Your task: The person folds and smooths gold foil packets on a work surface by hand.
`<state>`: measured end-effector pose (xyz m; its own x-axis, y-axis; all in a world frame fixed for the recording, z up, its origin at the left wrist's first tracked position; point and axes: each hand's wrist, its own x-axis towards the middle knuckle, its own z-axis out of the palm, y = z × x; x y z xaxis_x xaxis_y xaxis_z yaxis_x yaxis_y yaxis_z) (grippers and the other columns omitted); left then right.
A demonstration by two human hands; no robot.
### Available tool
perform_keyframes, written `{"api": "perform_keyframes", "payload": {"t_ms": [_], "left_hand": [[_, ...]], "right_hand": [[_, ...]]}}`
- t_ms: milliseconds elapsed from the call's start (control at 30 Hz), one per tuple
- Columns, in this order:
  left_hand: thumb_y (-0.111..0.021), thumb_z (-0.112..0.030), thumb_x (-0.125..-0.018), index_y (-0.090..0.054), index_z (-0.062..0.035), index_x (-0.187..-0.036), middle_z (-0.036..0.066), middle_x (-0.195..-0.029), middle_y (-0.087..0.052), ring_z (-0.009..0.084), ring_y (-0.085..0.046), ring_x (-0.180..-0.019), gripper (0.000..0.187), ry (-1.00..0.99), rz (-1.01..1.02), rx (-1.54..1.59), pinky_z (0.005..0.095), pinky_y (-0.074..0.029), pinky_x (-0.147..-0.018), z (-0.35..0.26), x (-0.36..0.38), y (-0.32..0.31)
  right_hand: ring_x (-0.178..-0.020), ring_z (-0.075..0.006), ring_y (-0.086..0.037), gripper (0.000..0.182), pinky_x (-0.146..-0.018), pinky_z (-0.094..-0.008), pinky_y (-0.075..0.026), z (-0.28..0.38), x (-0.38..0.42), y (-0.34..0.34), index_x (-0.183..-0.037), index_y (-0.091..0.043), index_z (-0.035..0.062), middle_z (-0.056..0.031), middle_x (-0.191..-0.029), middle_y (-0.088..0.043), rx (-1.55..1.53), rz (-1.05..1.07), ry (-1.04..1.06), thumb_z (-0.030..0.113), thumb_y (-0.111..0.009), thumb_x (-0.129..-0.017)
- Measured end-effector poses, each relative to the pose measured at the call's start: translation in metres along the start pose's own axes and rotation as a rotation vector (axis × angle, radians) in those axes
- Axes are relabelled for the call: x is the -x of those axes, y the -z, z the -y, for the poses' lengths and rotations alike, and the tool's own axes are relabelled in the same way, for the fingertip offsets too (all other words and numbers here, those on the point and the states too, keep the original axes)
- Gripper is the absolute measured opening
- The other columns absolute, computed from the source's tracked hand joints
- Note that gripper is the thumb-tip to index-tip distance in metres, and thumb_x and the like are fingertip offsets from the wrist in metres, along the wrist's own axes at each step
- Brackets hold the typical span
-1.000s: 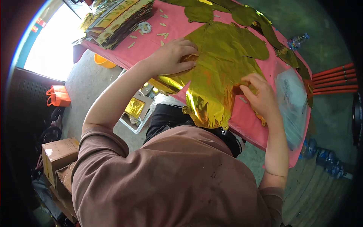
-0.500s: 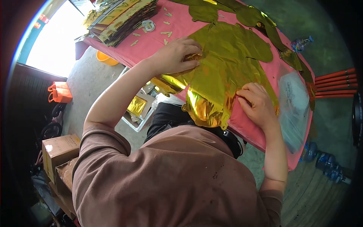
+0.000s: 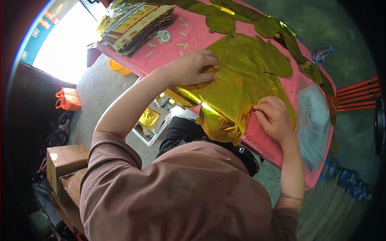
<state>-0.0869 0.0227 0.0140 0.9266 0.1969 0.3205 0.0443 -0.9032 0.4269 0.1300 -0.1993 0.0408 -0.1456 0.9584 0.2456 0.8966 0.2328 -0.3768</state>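
A flat, shiny gold foil balloon (image 3: pixel 237 60) with rounded lobes and small tabs lies over the pink-covered table, its lower lobe hanging past the near edge. My left hand (image 3: pixel 196 67) rests on its left part, fingers curled and closed on the foil. At the right side of the lower lobe, my right hand (image 3: pixel 275 115) pinches the foil edge between thumb and fingers. The fingertips of both hands are partly hidden. More flat gold foil pieces (image 3: pixel 267 27) lie along the far side of the table.
A stack of printed packets (image 3: pixel 138 30), a white ribbon coil (image 3: pixel 164 36) and several small pale clips (image 3: pixel 149 54) sit at the far left of the pink tablecloth (image 3: pixel 193 20). Clear plastic bags (image 3: pixel 311 120) lie at right. Below the table's left edge stands a white box (image 3: pixel 150 138).
The whole view has shifted slightly, with the table lower in the picture. The lower lobe's hanging edge has changed shape a little. Both hands keep nearly the same places on the foil.
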Motion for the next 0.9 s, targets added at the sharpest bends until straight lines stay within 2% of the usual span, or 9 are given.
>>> {"api": "perform_keyframes", "payload": {"t_ms": [100,167,200,267,300,367,467,667,900], "left_hand": [[-0.061,-0.018,-0.081,-0.06,-0.0021,-0.099,0.013,-0.107,-0.056,0.0304,-0.053,-0.102,0.024,0.036,0.009,0.051,0.0385,-0.044,-0.088,-0.002,-0.012,0.005],[-0.06,-0.02,-0.082,-0.059,-0.0021,-0.101,0.014,-0.108,-0.057,0.031,-0.054,-0.101,0.026,0.024,0.0,-0.02,0.0387,-0.044,-0.088,0.003,-0.022,0.001],[-0.06,-0.02,-0.082,-0.059,-0.0021,-0.101,0.014,-0.108,-0.057,0.031,-0.054,-0.101,0.026,0.016,-0.001,-0.027,0.0387,-0.044,-0.088,0.006,-0.027,-0.002],[-0.058,-0.022,-0.083,-0.058,-0.0019,-0.103,0.014,-0.109,-0.057,0.032,-0.053,-0.102,0.028,0.05,-0.049,-0.105,0.0395,-0.044,-0.088,0.013,-0.036,-0.01],[-0.058,-0.022,-0.083,-0.058,-0.0019,-0.103,0.014,-0.109,-0.057,0.032,-0.053,-0.102,0.028,0.044,-0.05,-0.11,0.0395,-0.044,-0.088,0.019,-0.041,-0.014],[-0.057,-0.022,-0.084,-0.058,-0.0018,-0.105,0.015,-0.111,-0.056,0.0323,-0.053,-0.104,0.029,0.101,-0.075,-0.132,0.04,-0.043,-0.09,0.035,-0.053,-0.02],[-0.055,-0.023,-0.085,-0.058,-0.0021,-0.107,0.014,-0.113,-0.057,0.0317,-0.051,-0.107,0.031,0.13,-0.131,-0.215,0.0404,-0.041,-0.092,0.059,-0.071,-0.026],[-0.052,-0.025,-0.087,-0.059,-0.0021,-0.108,0.011,-0.116,-0.057,0.0299,-0.05,-0.11,0.032,0.108,-0.084,-0.32,0.04,-0.04,-0.093,0.07,-0.081,-0.027],[-0.051,-0.023,-0.087,-0.06,-0.0019,-0.107,0.01,-0.115,-0.059,0.0287,-0.05,-0.109,0.03,0.09,-0.1,-0.283,0.0391,-0.039,-0.095,0.076,-0.079,-0.031]], "right_hand": [[-0.089,-0.0283,-0.057,0.014,-0.079,-0.0365,-0.044,-0.003,-0.006,0.0,-0.087,-0.063,0.0003,-0.0112,-0.092,-0.059,-0.01,-0.05,-0.05,0.007,-0.062,-0.076],[-0.096,-0.0297,-0.055,0.022,-0.084,-0.0375,-0.043,-0.006,-0.012,-0.007,-0.097,-0.061,0.0009,-0.0125,-0.101,-0.058,-0.031,-0.082,-0.08,0.012,-0.062,-0.078],[-0.096,-0.0297,-0.055,0.022,-0.084,-0.0375,-0.043,-0.007,-0.013,-0.011,-0.097,-0.061,0.0009,-0.0125,-0.101,-0.058,-0.026,-0.092,-0.08,0.012,-0.062,-0.078],[-0.107,-0.0315,-0.051,0.033,-0.092,-0.0389,-0.04,-0.01,-0.016,-0.019,-0.11,-0.057,0.0026,-0.0137,-0.116,-0.054,0.035,-0.082,-0.096,0.018,-0.06,-0.082],[-0.107,-0.0315,-0.051,0.033,-0.092,-0.0389,-0.04,-0.011,-0.017,-0.021,-0.11,-0.057,0.0026,-0.0137,-0.116,-0.054,0.038,-0.089,-0.096,0.018,-0.06,-0.082],[-0.12,-0.0319,-0.043,0.042,-0.1,-0.0398,-0.034,-0.013,-0.016,-0.024,-0.122,-0.051,0.0045,-0.0142,-0.13,-0.046,0.034,-0.035,-0.15,0.024,-0.058,-0.085],[-0.127,-0.0317,-0.037,0.047,-0.105,-0.0421,-0.029,-0.021,-0.014,-0.032,-0.127,-0.047,0.0053,-0.0148,-0.136,-0.041,0.104,-0.059,-0.104,0.026,-0.057,-0.086],[-0.132,-0.0295,-0.032,0.05,-0.109,-0.0483,-0.018,-0.024,-0.012,-0.036,-0.13,-0.044,0.0057,-0.0143,-0.139,-0.038,0.109,0.014,-0.15,0.03,-0.055,-0.087],[-0.132,-0.0285,-0.032,0.05,-0.109,-0.0492,-0.016,-0.026,-0.015,-0.035,-0.13,-0.045,0.0053,-0.0141,-0.138,-0.039,0.082,0.024,-0.169,0.031,-0.054,-0.088]]}}
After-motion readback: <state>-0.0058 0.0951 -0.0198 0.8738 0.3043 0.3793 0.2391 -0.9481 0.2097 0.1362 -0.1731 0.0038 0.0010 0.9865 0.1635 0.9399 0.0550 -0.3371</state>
